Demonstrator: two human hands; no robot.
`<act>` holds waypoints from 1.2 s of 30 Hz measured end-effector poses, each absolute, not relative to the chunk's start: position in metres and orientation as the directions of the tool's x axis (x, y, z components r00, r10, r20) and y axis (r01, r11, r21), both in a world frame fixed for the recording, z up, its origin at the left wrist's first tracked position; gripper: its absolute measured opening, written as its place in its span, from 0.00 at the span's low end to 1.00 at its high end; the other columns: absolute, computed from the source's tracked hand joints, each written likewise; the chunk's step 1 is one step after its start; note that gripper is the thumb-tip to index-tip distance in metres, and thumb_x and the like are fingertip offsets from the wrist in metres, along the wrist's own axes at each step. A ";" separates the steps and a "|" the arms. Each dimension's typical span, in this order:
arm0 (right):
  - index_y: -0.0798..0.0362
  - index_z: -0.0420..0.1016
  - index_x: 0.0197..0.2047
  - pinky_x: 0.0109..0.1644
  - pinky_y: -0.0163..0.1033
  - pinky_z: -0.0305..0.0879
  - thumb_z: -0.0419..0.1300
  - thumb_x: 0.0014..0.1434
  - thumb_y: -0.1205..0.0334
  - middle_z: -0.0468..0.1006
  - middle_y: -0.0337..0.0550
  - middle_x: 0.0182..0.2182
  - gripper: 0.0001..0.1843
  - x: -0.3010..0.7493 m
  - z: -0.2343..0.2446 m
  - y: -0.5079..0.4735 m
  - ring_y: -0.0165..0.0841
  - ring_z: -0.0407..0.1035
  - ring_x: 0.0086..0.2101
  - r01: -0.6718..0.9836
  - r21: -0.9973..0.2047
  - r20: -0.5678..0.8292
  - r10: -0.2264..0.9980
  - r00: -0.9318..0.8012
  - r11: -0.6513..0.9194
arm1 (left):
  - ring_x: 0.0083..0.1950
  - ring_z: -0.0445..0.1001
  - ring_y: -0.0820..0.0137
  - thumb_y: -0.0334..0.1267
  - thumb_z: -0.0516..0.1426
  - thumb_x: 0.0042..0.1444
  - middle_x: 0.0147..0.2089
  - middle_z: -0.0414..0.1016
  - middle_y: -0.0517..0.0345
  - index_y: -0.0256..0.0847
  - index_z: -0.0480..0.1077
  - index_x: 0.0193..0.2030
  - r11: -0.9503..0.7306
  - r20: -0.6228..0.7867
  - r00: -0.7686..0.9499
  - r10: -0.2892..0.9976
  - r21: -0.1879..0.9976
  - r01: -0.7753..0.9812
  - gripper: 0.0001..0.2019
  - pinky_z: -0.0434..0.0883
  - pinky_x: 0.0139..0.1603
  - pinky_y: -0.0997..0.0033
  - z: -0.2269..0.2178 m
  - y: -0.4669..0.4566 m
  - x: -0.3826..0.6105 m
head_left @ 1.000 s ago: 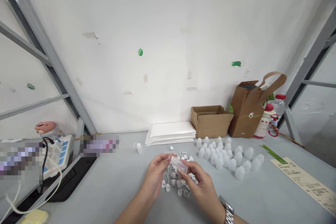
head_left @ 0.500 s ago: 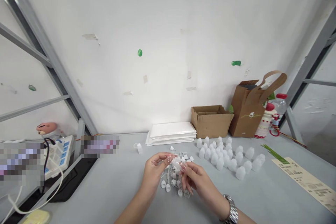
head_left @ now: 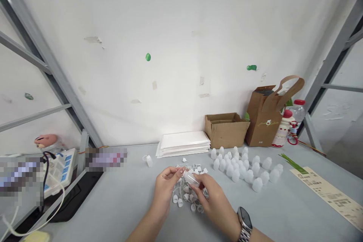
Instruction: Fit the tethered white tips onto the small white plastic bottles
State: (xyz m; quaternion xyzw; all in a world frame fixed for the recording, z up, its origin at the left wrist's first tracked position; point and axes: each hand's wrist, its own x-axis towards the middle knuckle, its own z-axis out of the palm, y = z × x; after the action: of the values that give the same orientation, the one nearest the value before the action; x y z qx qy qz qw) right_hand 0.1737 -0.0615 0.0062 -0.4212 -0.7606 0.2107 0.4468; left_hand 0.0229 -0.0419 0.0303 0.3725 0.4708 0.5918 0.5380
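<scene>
A small translucent plastic bottle is tilted between my two hands, above a pile of white caps with strap loops. My right hand grips the bottle's body between thumb and fingers. At the narrow upper-left end, my left hand pinches with thumb and forefinger; whether a cap is between those fingertips is hidden. Several similar bottles stand uncapped to the right. One bottle with a looped cap stands alone at the left, and a single loose cap lies behind the pile.
Along the wall are a stack of white sheets, an open cardboard box, a brown paper bag and a red-topped bottle. A printed card lies right. A power strip with cables and a black mat are left.
The bottle has turned so more of its body shows, and my right hand has shifted its grip further along it. The whole view has moved slightly.
</scene>
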 end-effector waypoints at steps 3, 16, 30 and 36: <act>0.52 0.67 0.42 0.38 0.38 0.61 0.51 0.59 0.59 0.70 0.43 0.30 0.10 0.173 0.007 -0.061 0.33 0.64 0.32 0.419 -0.735 0.481 0.845 -0.232 0.534 | 0.37 0.74 0.66 0.41 0.65 0.36 0.29 0.78 0.54 0.36 0.72 0.21 0.026 -0.063 -0.122 0.991 0.959 -0.284 0.10 0.67 0.42 0.69 0.031 -0.042 0.022; 0.57 0.68 0.27 0.21 0.30 0.51 0.53 0.52 0.41 0.69 0.37 0.17 0.24 0.169 0.019 -0.047 0.23 0.57 0.15 -0.150 -0.981 -0.066 0.935 -0.347 -0.125 | 0.39 0.74 0.65 0.39 0.64 0.38 0.33 0.79 0.53 0.37 0.73 0.25 0.009 -0.018 -0.029 0.999 0.959 -0.285 0.08 0.67 0.43 0.68 0.033 -0.041 0.019; 0.59 0.69 0.25 0.17 0.29 0.46 0.48 0.50 0.35 0.70 0.41 0.12 0.32 0.166 0.021 -0.053 0.21 0.55 0.11 -0.309 -0.881 -0.151 0.833 -0.532 -0.357 | 0.39 0.74 0.66 0.40 0.62 0.42 0.33 0.78 0.53 0.37 0.74 0.30 0.017 0.001 0.054 0.999 0.947 -0.319 0.10 0.66 0.45 0.69 0.030 -0.039 0.018; 0.57 0.69 0.31 0.24 0.30 0.56 0.62 0.44 0.44 0.75 0.39 0.21 0.23 0.166 0.019 -0.050 0.24 0.64 0.18 -0.249 -0.955 -0.069 0.937 -0.344 -0.162 | 0.39 0.74 0.65 0.41 0.63 0.40 0.33 0.79 0.53 0.38 0.73 0.28 0.001 -0.010 -0.026 1.000 0.954 -0.300 0.10 0.67 0.44 0.68 0.027 -0.039 0.022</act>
State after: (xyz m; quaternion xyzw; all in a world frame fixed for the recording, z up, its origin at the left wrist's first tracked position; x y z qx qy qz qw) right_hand 0.1664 -0.0500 0.0192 -0.3637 -0.4724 0.6699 0.4426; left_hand 0.0218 -0.0385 0.0265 0.4100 0.4263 0.5755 0.5647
